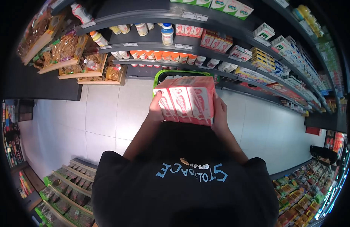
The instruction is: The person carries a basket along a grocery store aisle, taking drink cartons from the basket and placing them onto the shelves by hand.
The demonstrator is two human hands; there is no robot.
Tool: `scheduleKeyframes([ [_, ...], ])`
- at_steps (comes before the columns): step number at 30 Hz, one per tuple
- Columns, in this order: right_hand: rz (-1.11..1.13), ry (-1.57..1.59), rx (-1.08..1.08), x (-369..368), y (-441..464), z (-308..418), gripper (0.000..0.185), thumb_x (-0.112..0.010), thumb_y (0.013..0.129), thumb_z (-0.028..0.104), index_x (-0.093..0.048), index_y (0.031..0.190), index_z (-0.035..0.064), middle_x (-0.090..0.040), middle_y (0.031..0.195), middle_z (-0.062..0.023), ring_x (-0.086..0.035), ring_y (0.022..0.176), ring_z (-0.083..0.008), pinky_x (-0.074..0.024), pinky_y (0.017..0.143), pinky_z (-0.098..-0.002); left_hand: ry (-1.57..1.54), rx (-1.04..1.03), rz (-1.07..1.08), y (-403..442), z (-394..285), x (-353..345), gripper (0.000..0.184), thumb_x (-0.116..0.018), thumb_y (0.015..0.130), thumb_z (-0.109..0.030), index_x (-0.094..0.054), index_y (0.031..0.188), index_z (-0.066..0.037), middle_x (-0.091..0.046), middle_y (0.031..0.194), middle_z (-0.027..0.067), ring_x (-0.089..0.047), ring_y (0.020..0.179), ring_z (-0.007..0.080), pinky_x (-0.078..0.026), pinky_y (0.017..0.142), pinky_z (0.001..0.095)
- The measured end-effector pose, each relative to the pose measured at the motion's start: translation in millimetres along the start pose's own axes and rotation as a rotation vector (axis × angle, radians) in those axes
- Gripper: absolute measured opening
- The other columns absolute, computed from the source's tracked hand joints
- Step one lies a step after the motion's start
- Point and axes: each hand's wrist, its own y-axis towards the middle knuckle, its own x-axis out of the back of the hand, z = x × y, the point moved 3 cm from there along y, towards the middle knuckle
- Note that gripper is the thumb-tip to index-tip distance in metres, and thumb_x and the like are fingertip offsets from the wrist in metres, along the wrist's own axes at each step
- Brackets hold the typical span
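Note:
Between my two hands is a shrink-wrapped pack of drink cartons, white and pink-red, held in front of my chest. My left hand grips its left side, and my right hand presses on its right side. Most of the fingers are hidden behind the pack. Just beyond it, a basket with a bright green rim shows partly. The pack covers much of the basket, and some pale items inside it are only partly visible.
Ahead, dark shelves hold bottles and boxed drinks, curving round to the right. Wooden bins of bagged goods jut out at the left. Slatted display racks stand lower left, and packed goods lie lower right. Pale floor tiles lie between.

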Motion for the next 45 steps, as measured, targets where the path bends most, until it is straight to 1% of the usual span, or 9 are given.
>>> scheduleKeyframes([
  [7,0.168,0.423,-0.215,3.8,1.5,1.9,0.045,-0.042,0.099,0.036,-0.046,0.128,0.0018,-0.055,0.124,-0.0155,-0.059,0.108,-0.0276,-0.0499,0.093,-0.0424,0.296,-0.218,0.184,0.8,-37.4,-52.9,0.072,-0.074,0.072,-0.015,-0.031,0.129,-0.002,-0.05,0.122,0.0111,-0.05,0.116,0.0182,-0.04,0.099,0.0342],
  [11,0.333,0.323,-0.475,8.3,14.1,0.7,0.071,-0.03,0.094,0.059,-0.035,0.137,0.0028,-0.047,0.135,-0.0188,-0.052,0.119,-0.0363,-0.0453,0.098,-0.0529,0.574,-0.297,0.321,9.7,-30.8,-73.6,0.08,-0.075,0.072,-0.016,-0.024,0.131,0.0,-0.044,0.126,0.0134,-0.045,0.117,0.0187,-0.035,0.1,0.0358],
  [16,0.415,0.462,-0.448,32.9,23.6,11.6,0.064,-0.039,0.095,0.05,-0.033,0.139,0.0033,-0.045,0.136,-0.019,-0.054,0.118,-0.0346,-0.047,0.097,-0.051,1.004,-0.436,0.321,18.2,-7.5,-64.0,0.092,-0.078,0.07,-0.027,-0.019,0.133,0.005,-0.041,0.125,0.0165,-0.042,0.118,0.0216,-0.032,0.102,0.0374],
  [17,0.4,0.431,-0.431,40.5,26.5,15.1,0.065,-0.039,0.095,0.051,-0.033,0.14,0.004,-0.045,0.137,-0.0185,-0.052,0.119,-0.0342,-0.0467,0.097,-0.0513,0.968,-0.336,0.255,23.0,-4.6,-66.8,0.105,-0.082,0.066,-0.044,-0.017,0.133,0.004,-0.042,0.124,0.0155,-0.044,0.118,0.0221,-0.033,0.102,0.0407],
  [20,0.445,0.364,-0.381,65.9,36.3,20.1,0.072,-0.033,0.094,0.059,-0.03,0.142,0.0065,-0.042,0.14,-0.016,-0.047,0.125,-0.0327,-0.0435,0.1,-0.0517,1.063,0.035,0.143,37.1,-18.0,-93.0,0.103,-0.088,0.063,-0.031,-0.022,0.136,0.0,-0.045,0.127,0.0139,-0.045,0.12,0.0201,-0.037,0.101,0.0373],
  [31,0.649,0.875,-0.51,102.5,92.3,22.2,0.111,-0.029,0.071,0.088,-0.013,0.149,0.01,-0.02,0.152,-0.0186,-0.027,0.137,-0.0409,-0.0303,0.105,-0.06,1.197,0.079,0.128,85.0,22.6,-108.9,0.091,-0.085,0.065,-0.01,-0.028,0.136,-0.003,-0.046,0.127,0.0111,-0.044,0.121,0.0184,-0.038,0.1,0.0337],
  [36,0.61,0.887,-0.637,113.0,110.5,20.0,0.083,-0.022,0.088,0.069,-0.029,0.143,0.0081,-0.033,0.145,-0.0205,-0.036,0.13,-0.0451,-0.0337,0.103,-0.0608,1.221,0.194,0.148,107.0,18.6,-137.9,0.092,-0.084,0.068,-0.02,-0.027,0.138,0.0,-0.044,0.131,0.0157,-0.043,0.124,0.0218,-0.037,0.102,0.036],
  [39,0.559,0.879,-0.583,122.6,121.9,14.3,0.082,-0.026,0.087,0.069,-0.031,0.143,0.0093,-0.033,0.146,-0.019,-0.036,0.131,-0.0432,-0.0317,0.104,-0.0603,1.996,-0.165,0.206,122.4,20.0,-187.7,0.099,-0.084,0.063,-0.037,-0.031,0.139,-0.002,-0.039,0.136,0.0249,-0.036,0.13,0.0394,-0.032,0.107,0.0462],
  [45,0.512,0.775,-0.629,135.6,145.4,-10.1,0.079,-0.029,0.086,0.07,-0.033,0.143,0.016,-0.035,0.146,-0.0135,-0.035,0.133,-0.0367,-0.0249,0.108,-0.0574,2.34,0.121,0.376,161.6,70.5,-169.6,0.091,-0.079,0.063,-0.05,-0.039,0.129,-0.001,-0.049,0.125,0.0258,-0.044,0.122,0.0447,-0.036,0.103,0.0512],
])
